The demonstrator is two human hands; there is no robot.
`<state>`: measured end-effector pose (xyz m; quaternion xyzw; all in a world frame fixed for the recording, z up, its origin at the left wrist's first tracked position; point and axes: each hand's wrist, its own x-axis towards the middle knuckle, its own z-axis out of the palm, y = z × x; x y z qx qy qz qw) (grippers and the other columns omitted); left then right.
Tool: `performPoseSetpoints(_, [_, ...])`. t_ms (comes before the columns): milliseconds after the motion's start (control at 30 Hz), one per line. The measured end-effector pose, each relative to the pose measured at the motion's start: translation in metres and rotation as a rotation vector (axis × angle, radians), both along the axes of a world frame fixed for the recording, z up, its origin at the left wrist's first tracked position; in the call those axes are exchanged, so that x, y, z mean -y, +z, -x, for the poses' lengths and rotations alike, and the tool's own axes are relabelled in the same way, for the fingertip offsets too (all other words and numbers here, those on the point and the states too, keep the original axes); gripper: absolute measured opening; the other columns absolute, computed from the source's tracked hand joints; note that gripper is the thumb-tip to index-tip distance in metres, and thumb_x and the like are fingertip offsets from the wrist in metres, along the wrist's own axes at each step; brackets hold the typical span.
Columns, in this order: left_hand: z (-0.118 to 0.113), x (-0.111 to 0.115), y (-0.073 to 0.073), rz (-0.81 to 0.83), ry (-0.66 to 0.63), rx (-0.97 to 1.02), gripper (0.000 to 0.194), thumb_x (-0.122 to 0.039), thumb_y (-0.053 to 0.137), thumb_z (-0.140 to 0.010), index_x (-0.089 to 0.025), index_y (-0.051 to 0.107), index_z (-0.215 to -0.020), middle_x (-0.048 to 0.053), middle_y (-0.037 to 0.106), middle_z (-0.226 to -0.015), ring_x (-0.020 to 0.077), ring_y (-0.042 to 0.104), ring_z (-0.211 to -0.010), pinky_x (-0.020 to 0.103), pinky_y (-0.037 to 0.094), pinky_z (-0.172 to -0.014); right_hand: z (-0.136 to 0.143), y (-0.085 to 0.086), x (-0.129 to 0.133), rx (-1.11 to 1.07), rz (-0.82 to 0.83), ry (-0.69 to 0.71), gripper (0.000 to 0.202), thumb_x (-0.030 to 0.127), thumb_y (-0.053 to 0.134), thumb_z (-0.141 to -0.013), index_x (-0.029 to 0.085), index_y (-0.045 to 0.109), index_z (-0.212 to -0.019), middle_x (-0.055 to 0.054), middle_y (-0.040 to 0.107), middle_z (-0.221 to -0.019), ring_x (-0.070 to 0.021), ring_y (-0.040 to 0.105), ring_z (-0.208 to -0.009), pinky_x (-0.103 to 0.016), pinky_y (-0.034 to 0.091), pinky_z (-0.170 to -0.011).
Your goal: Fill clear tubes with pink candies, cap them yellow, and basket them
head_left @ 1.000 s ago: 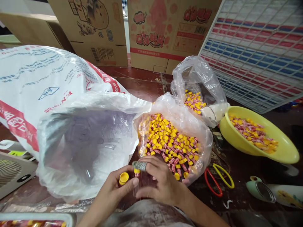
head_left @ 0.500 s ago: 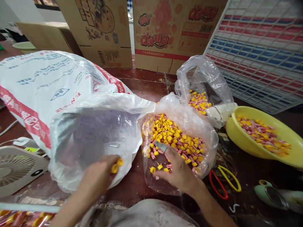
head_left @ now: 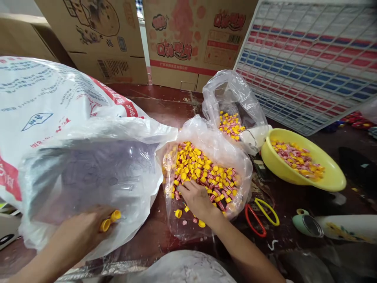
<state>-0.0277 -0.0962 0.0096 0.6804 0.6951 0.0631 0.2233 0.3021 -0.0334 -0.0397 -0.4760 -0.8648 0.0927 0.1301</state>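
Your half-curled right hand (head_left: 196, 198), grip unclear, meets the capped tubes (head_left: 206, 169) at their near-left edge; your curled left hand (head_left: 90, 226) holds yellow caps (head_left: 116, 215).

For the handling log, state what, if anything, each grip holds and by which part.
Left grip: two yellow caps, open ends showing; exact contact hidden. Right grip: among yellow-capped pieces; whether it holds one cannot be told.

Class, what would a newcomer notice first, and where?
Yellow-capped pieces heaped in the clear bag at centre, the right hand among them. Left of it, the left hand holds two yellow caps at the mouth of a white sack. A yellow basin stands at right.
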Motion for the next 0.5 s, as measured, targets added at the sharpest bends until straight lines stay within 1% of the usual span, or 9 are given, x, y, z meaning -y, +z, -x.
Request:
performPoseSetpoints(67, [-0.014,0.005,0.006,0.050,-0.033,0.112,0.029,-0.046,0.062,-0.084,-0.028,0.078,-0.100,0.001,0.082,-0.093,0.0258,0.074,-0.079,0.029,0.052,-0.072,-0.003,0.006,0.000,-0.036,0.001,-0.022,0.018,0.007,0.062,-0.096,0.019,0.067,-0.083,-0.004,0.069,-0.089,-0.0184,0.061,-0.084,-0.027,0.044,-0.070])
performPoseSetpoints(100, [-0.022,0.009,0.008,0.066,-0.050,0.196,0.035,-0.052,0.060,-0.086,-0.027,0.077,-0.104,0.001,0.083,-0.097,0.0253,0.075,-0.082,0.028,0.053,-0.074,-0.005,0.012,0.001,-0.093,0.019,-0.044,0.019,0.010,0.062,-0.097,0.018,0.066,-0.081,-0.003,0.067,-0.086,-0.0173,0.061,-0.081,-0.027,0.044,-0.070])
performPoseSetpoints(167, [-0.041,0.015,0.008,0.087,-0.081,0.361,0.038,-0.056,0.058,-0.089,-0.027,0.076,-0.105,0.001,0.082,-0.101,0.0241,0.074,-0.089,0.026,0.053,-0.078,-0.011,0.026,0.007,-0.308,0.138,-0.082,0.019,0.014,0.066,-0.096,0.018,0.065,-0.077,0.000,0.063,-0.080,-0.0155,0.059,-0.076,-0.026,0.044,-0.069])
performPoseSetpoints(233, [-0.060,0.019,0.005,0.120,-0.113,0.465,0.032,-0.051,0.059,-0.091,-0.028,0.076,-0.104,0.001,0.081,-0.101,0.0226,0.073,-0.090,0.025,0.052,-0.077,-0.014,0.039,0.014,-0.577,0.353,-0.082,0.018,0.016,0.069,-0.092,0.018,0.066,-0.074,0.002,0.059,-0.077,-0.0144,0.057,-0.072,-0.025,0.044,-0.067])
performPoseSetpoints(300, [-0.077,0.020,0.003,0.148,-0.135,0.524,0.024,-0.044,0.062,-0.090,-0.028,0.076,-0.103,0.000,0.079,-0.100,0.0213,0.072,-0.091,0.025,0.051,-0.078,-0.015,0.049,0.020,-0.745,0.566,-0.034,0.017,0.016,0.069,-0.089,0.019,0.067,-0.072,0.003,0.058,-0.076,-0.0136,0.056,-0.070,-0.024,0.043,-0.066])
performPoseSetpoints(367, [-0.089,0.019,0.002,0.143,-0.151,0.549,0.019,-0.037,0.065,-0.088,-0.027,0.076,-0.100,0.001,0.078,-0.098,0.0204,0.071,-0.089,0.026,0.049,-0.078,-0.013,0.054,0.026,-0.802,0.695,0.012,0.015,0.015,0.069,-0.085,0.018,0.069,-0.071,0.004,0.057,-0.073,-0.0128,0.054,-0.070,-0.024,0.041,-0.066])
performPoseSetpoints(433, [-0.097,0.017,0.004,0.131,-0.174,0.566,0.014,-0.032,0.066,-0.087,-0.026,0.076,-0.095,0.001,0.076,-0.097,0.0194,0.070,-0.088,0.026,0.048,-0.077,-0.009,0.055,0.030,-0.810,0.753,0.027,0.012,0.014,0.071,-0.082,0.018,0.069,-0.070,0.005,0.056,-0.070,-0.0122,0.052,-0.070,-0.023,0.039,-0.067])
performPoseSetpoints(500, [-0.102,0.016,0.006,0.123,-0.204,0.562,0.012,-0.030,0.067,-0.087,-0.027,0.076,-0.093,0.001,0.075,-0.097,0.0183,0.070,-0.087,0.025,0.048,-0.076,-0.005,0.054,0.032,-0.796,0.799,0.005,0.009,0.016,0.072,-0.080,0.018,0.068,-0.072,0.006,0.056,-0.070,-0.0118,0.051,-0.070,-0.022,0.038,-0.065])
